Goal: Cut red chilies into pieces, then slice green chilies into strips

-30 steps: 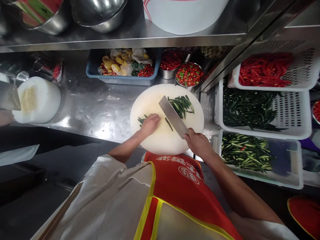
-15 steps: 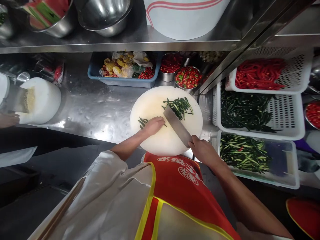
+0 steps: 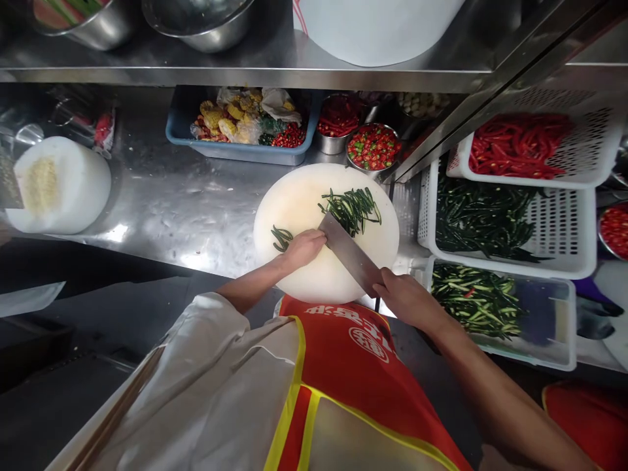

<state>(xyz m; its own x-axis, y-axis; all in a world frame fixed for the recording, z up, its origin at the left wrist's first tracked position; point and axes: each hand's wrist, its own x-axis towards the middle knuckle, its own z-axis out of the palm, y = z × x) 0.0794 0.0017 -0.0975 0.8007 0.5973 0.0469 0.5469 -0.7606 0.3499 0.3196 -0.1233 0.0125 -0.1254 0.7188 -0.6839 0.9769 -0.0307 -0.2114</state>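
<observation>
A round white cutting board [image 3: 304,196] lies in front of me. My right hand [image 3: 400,294] grips a cleaver [image 3: 350,254] by its handle, the broad blade slanting up and left across the board. My left hand [image 3: 305,248] is closed with curled fingers on the board, pressing a green chili whose end showed earlier; now the fingers and blade mostly hide it. The blade's far end touches or nearly touches those fingertips. Beyond the blade lies a heap of sliced green chilies [image 3: 357,208]. To the left of my left hand rest a few green chili pieces [image 3: 282,238].
Behind the board stand a blue tub [image 3: 235,152] and a metal bowl of chopped chilies [image 3: 373,147]. White baskets of red chilies [image 3: 520,147] and green chilies [image 3: 483,219], plus a clear bin [image 3: 549,327], stand right. A steel shelf [image 3: 275,77] overhangs; another board [image 3: 86,186] is left.
The cleaver's far end has come against the left fingertips, and the chili end there is out of sight. A co-worker's hand at far left has mostly left the view. The view shifted slightly.
</observation>
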